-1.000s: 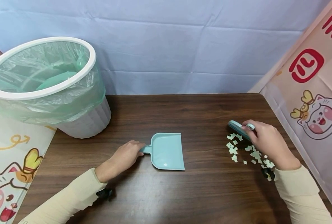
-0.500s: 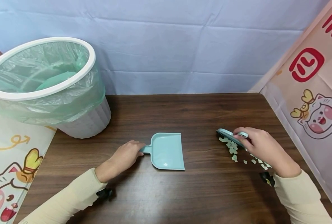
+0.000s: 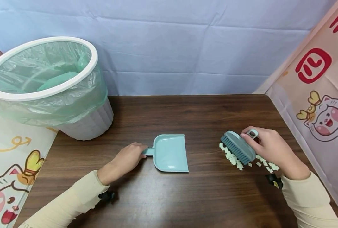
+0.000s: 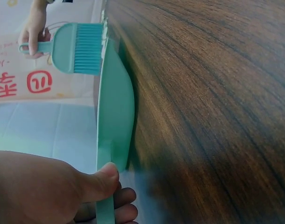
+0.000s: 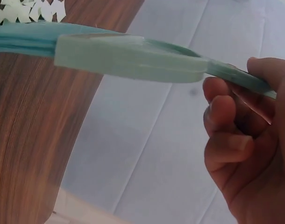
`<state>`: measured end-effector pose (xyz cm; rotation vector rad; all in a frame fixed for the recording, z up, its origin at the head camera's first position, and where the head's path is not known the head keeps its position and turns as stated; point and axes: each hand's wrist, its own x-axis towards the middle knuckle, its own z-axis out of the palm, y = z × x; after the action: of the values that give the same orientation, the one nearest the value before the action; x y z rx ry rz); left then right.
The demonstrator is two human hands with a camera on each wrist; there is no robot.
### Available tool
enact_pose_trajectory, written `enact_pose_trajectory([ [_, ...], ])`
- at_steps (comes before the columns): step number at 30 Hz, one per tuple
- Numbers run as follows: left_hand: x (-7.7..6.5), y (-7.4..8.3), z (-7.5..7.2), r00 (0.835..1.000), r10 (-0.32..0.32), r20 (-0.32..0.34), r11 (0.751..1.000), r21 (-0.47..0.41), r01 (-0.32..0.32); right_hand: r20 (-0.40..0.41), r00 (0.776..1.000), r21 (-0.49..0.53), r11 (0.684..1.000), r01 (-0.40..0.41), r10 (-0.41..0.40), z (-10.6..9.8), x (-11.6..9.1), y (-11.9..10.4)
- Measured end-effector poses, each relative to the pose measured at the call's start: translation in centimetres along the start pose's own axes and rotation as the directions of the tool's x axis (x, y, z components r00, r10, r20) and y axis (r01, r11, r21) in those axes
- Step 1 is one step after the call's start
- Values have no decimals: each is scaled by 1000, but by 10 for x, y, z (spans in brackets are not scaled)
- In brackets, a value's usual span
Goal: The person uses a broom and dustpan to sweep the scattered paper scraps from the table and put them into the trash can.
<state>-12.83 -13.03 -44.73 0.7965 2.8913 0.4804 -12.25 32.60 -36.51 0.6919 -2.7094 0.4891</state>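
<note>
Here's the brush [image 3: 238, 147], over on the right of the table [image 3: 172, 117], bristles [image 3: 234, 148] angled down at the pale scraps [image 3: 232, 159], light, stiff plastic by the look of it and best managed by the brush handle [image 5: 236, 75], which the right hand [image 3: 274, 150] pinches, thumb above, fingers curled beneath! The scraps look feather-light, easily scattered by a hard flick; off to the left sits the dustpan [image 3: 170, 153], probably just as light and rigid, left hand [image 3: 126, 160] pinching the pan handle [image 4: 105, 212] between thumb and fingers, the lined bin [image 3: 94, 58] beyond
</note>
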Motion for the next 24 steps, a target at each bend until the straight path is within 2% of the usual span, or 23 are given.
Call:
enact_pose_trajectory([
  [6,0,-1,0,1000,6,2,1000,-1,-6,-33,999,-61,998,-3,1,0,-2,2],
  [11,0,-2,1,1000,12,-2,1000,-2,-12,-29,999,-124,992,18,-22,5,-3,6],
  [18,1,-3,1,1000,11,-1,1000,5,-11,-7,997,-113,991,70,-71,16,-3,-2],
  [24,0,-3,2,1000,17,-6,1000,3,-17,-6,1000,-106,994,26,-27,17,0,-15],
])
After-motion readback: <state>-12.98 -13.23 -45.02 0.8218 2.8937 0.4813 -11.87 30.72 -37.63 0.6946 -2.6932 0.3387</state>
